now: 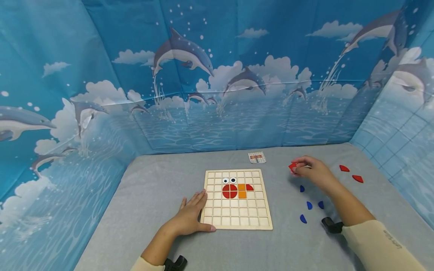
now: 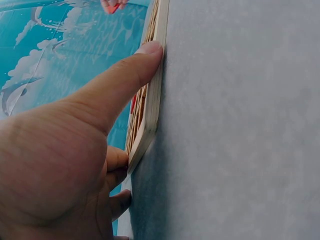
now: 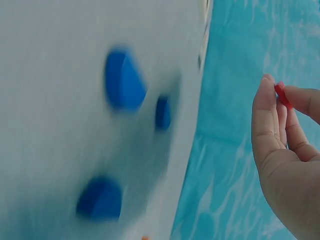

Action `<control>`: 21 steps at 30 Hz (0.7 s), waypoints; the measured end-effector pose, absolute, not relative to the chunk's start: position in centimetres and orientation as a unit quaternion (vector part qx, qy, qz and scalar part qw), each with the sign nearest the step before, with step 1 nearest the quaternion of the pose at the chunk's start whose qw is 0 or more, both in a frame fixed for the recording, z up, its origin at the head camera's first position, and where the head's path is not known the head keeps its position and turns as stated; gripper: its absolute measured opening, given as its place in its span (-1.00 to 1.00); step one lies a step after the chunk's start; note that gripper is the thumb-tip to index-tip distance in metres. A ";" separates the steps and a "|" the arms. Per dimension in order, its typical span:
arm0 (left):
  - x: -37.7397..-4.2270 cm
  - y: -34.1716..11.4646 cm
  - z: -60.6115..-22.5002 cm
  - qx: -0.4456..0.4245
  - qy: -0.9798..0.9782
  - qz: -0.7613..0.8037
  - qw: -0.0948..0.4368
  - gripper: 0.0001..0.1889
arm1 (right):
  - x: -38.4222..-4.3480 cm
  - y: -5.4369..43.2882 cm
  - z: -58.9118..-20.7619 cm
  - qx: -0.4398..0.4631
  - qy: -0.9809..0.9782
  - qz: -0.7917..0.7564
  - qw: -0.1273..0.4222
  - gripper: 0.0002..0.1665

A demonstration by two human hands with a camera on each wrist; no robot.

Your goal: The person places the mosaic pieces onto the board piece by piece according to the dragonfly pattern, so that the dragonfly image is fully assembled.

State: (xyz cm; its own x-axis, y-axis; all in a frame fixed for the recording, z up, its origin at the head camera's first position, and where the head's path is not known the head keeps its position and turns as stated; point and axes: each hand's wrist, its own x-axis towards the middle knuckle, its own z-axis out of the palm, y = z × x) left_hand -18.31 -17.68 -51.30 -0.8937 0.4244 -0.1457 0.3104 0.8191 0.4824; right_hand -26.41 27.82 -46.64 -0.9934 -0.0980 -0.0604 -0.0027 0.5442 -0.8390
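A square wooden grid board (image 1: 237, 222) lies on the grey cloth. My left hand (image 1: 191, 216) steadies its near left corner, thumb along the front edge and spread fingers by the left side; the left wrist view shows the thumb (image 2: 132, 70) against the rim. On the grid sit two googly-eye pieces (image 1: 229, 180), a red circle (image 1: 229, 191) of quarter pieces, orange squares (image 1: 242, 191) and a red quarter-circle piece (image 1: 249, 187). My right hand (image 1: 313, 173) pinches another red piece (image 1: 292, 168) between thumb and fingertips, raised over the cloth right of the board.
Several blue pieces (image 1: 309, 205) lie right of the board, below the right hand. Farther right are two red quarter-circle pieces (image 1: 344, 168). A small pattern card (image 1: 257, 157) lies behind the board. A dolphin-print curtain (image 1: 217, 124) closes off the back and sides.
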 end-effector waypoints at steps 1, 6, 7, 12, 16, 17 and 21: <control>-18.3 -17.7 -51.3 0.195 0.946 0.229 0.124 0.27 | -26.2 27.3 -46.5 -0.035 0.878 -0.475 0.050 -0.45; -18.3 -17.6 -51.3 0.196 0.946 0.229 0.122 0.27 | -25.4 24.9 -46.2 -0.065 0.870 -0.485 0.065 -0.53; -18.3 -17.6 -51.3 0.196 0.946 0.230 0.122 0.27 | -25.2 24.5 -46.3 -0.069 0.867 -0.488 0.069 -0.55; -18.2 -17.6 -51.2 0.195 0.945 0.230 0.126 0.26 | -24.6 22.4 -46.5 -0.075 0.857 -0.503 0.080 -0.62; -18.2 -17.6 -51.2 0.194 0.945 0.231 0.124 0.26 | -24.3 20.7 -46.7 -0.078 0.855 -0.505 0.088 -0.66; -18.2 -17.6 -51.2 0.194 0.945 0.231 0.123 0.26 | -24.2 20.3 -46.8 -0.080 0.855 -0.505 0.091 -0.67; -18.2 -17.7 -51.1 0.194 0.945 0.231 0.125 0.26 | -24.1 19.0 -47.3 -0.095 0.850 -0.507 0.109 -0.71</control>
